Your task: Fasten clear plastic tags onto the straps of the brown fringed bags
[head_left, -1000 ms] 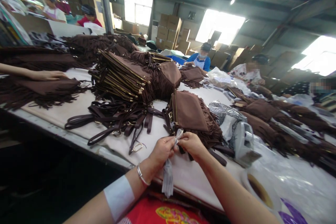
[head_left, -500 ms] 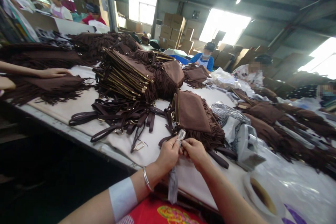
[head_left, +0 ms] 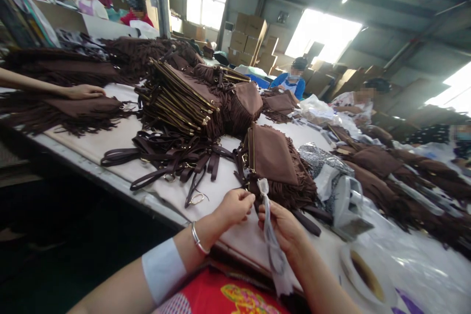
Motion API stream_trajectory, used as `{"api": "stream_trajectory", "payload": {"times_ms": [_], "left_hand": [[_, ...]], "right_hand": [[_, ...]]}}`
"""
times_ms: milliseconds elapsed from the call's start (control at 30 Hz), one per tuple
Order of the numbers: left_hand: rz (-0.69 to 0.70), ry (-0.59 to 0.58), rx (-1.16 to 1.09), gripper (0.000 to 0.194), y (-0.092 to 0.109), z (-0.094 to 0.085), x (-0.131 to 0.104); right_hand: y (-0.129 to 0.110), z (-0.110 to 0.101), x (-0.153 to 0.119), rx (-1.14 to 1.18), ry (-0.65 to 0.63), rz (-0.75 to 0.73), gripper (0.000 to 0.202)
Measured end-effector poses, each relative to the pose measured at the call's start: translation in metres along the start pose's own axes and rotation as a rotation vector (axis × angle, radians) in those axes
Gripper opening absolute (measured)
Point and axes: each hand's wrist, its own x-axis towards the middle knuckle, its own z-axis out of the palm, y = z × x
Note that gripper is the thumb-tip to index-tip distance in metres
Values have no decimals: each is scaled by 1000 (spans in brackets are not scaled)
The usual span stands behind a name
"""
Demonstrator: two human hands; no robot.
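My left hand (head_left: 237,206) is closed in a pinch near the table's front edge; what it grips, if anything, is too small to make out. Just right of it, my right hand (head_left: 281,223) holds a strip of clear plastic wrap (head_left: 270,228), knotted at its top and hanging down over the palm. Beyond both hands lies a brown fringed pouch (head_left: 274,154) with a gold zipper, on a small stack. Dark wrist straps (head_left: 187,159) with gold rings are heaped to the left. Behind them stands a row of zipped brown pouches (head_left: 180,98).
Another person's hand (head_left: 84,91) rests on a fringed pouch at the left. A tape roll (head_left: 362,274), a tape dispenser (head_left: 348,201) and plastic sheeting (head_left: 415,255) lie at the right. People work across the table, beside more pouches (head_left: 382,162).
My hands have moved apart. My left hand has let go of the plastic strip and shifted left; my right hand has turned, with the strip now slanting across it.
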Motion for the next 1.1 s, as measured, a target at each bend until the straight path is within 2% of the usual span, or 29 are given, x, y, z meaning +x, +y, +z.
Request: {"api": "stream_trajectory", "payload": {"times_ms": [33,100,267,400,467,633,733,833,1000,1100], "left_hand": [[-80,-1,-66,38,0,1,1],[-146,-53,-182,35,-1,3,4],[-137,-144,-470,22,-7,10,14],[-188,-226,-635,20,-10,13,24],[-190,-220,-674,21,-10,15,27],[-126,-113,-620,22,-12,19,24],[-88,54,-487,23,-14,23,19],[-70,166,-403,23,-13,28,15],[-94,220,-399,13,-7,29,14],[-62,272,-305,10,-6,25,16]], "right_hand": [[0,1,-1,26,-13,24,20],[0,4,-2,76,-46,67,19],[0,8,-2,144,-87,139,19],[0,7,-1,148,-101,148,21],[1,6,-1,154,-122,149,22],[5,4,1,179,-135,165,28],[9,4,2,122,-100,137,33],[12,7,3,-6,-13,50,35],[11,12,3,-353,168,-159,41],[6,14,1,-520,246,-209,41]]}}
